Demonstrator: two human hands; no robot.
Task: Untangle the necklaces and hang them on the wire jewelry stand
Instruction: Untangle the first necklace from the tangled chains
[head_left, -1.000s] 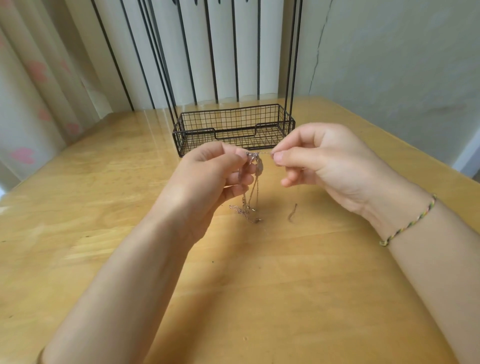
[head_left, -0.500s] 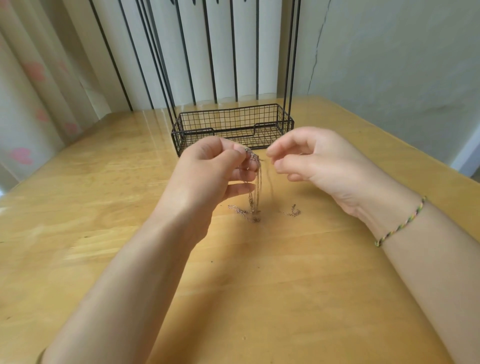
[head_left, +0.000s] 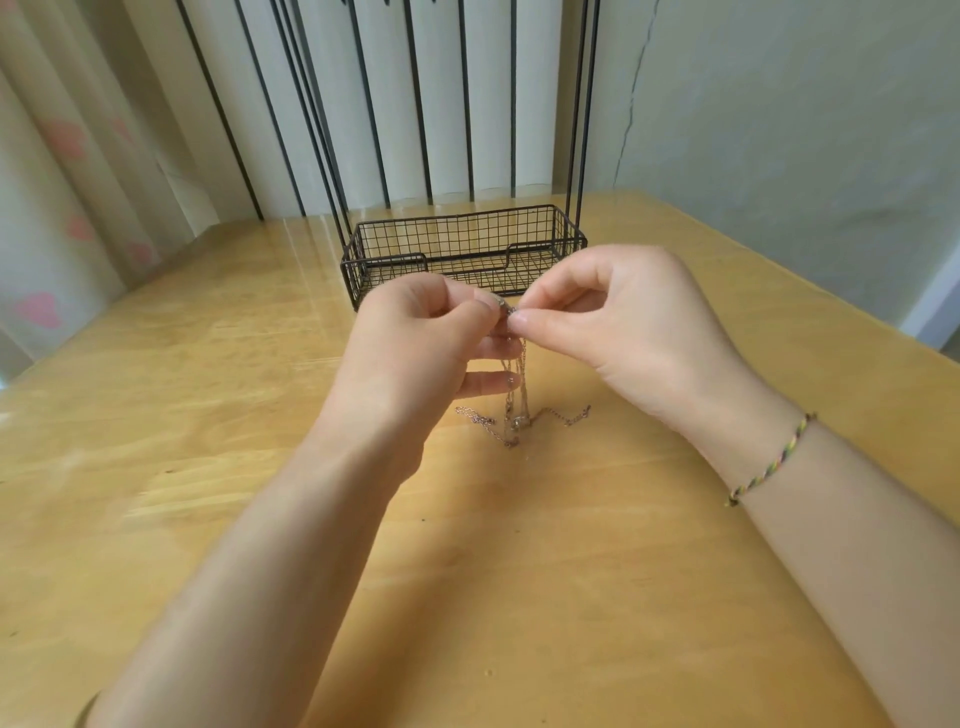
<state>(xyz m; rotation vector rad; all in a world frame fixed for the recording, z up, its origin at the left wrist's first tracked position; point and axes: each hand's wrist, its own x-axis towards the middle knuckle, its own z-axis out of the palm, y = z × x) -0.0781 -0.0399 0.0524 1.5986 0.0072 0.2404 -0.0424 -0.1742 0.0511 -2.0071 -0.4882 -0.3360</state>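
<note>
Untangling step in hand; hanging not yet begun. Grips the thin silver-toned chain necklaces at their bunched top between thumb and forefinger of the left hand, lower fingers curled behind the strands. Pinches the same knot from the opposite side with the right hand, thumb and forefinger tips closed on a link.

Below both hands: strands hanging straight down, loose ends trailing on the pale wooden counter to either side. Just beyond the knuckles: black wire jewelry stand with mesh basket base, uprights rising out of frame, hooks not visible, nothing hung on any visible part. On the right wrist: braided multicolour cord bracelet, well apart from the chains.

Judged early in the task. Next move calls for a small, gentle draw apart with the right hand to free one strand, left hand as anchor. Risk: knot tightening under a hard tug. Fine links too small to read.
</note>
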